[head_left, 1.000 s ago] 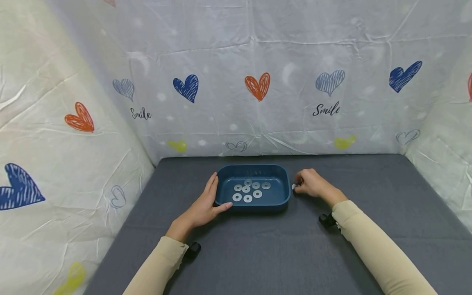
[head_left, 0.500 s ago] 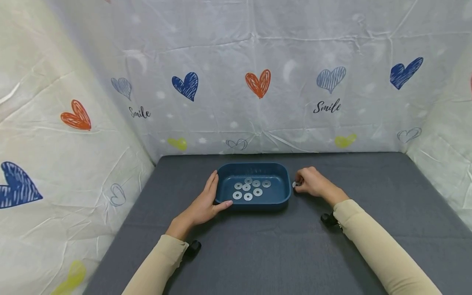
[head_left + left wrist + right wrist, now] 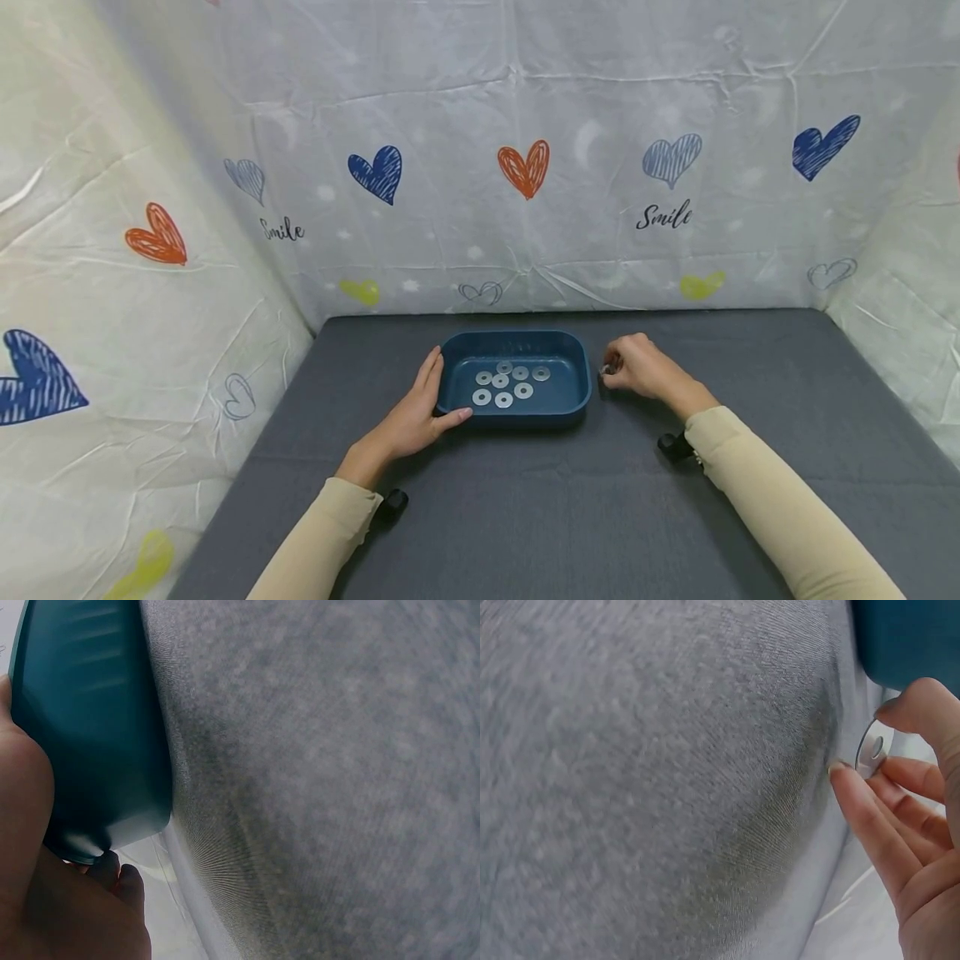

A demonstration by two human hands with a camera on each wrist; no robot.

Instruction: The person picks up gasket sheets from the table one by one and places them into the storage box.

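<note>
A blue rectangular tray (image 3: 512,421) lies on the table, with several flat silver washers (image 3: 522,390) spread over its floor. My left hand (image 3: 414,423) holds the tray's left end, thumb over the front rim and fingers along the side wall. In the left wrist view, its fingertips reach round the tray's (image 3: 90,727) end. Just beyond the tray's right side, my right hand (image 3: 639,367) pinches one more washer (image 3: 865,752) between thumb and fingers. The right wrist view has that washer on edge, its round hole facing the camera, above the cloth.
Dark grey cloth (image 3: 510,517) covers the table. Behind its back edge hangs a pale curtain (image 3: 450,242) printed with hearts, and similar curtain closes both sides. Each wrist carries a small black camera (image 3: 675,447).
My right hand has shifted slightly right, away from the tray, and the pinched washer has turned so less of its face shows from the head. The left hand and tray stay put.
</note>
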